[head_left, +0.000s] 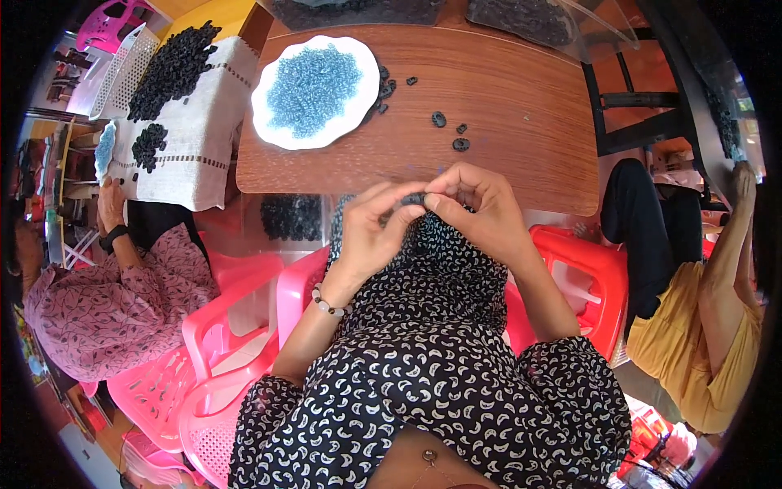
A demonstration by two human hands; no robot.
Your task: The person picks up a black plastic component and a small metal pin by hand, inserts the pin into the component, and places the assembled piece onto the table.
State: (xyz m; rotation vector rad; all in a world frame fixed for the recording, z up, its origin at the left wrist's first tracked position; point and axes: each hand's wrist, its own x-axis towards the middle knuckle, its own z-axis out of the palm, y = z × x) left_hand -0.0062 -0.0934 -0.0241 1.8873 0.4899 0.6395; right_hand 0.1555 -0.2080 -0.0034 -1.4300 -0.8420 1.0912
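Observation:
Just past the near edge of the wooden table, my two hands meet over my lap. My left hand (371, 232) pinches a small black piece (414, 199) between thumb and fingers. My right hand (485, 213) has its thumb and forefinger closed on the other end of that same piece. Fingertips cover much of it, so its exact kind cannot be told. On the table beyond lie a few similar black oval pieces (461, 145) with holes. A white scalloped plate (369, 88) holds a heap of small clear-blue pieces (314, 88).
More black pieces (384, 91) lie against the plate's right side. Dark-filled trays (358, 10) stand at the table's (529, 73) far edge. To the left, a person in a pink patterned garment (114, 301) sits by a cloth-covered table (195, 155); a person in yellow (684, 342) sits right.

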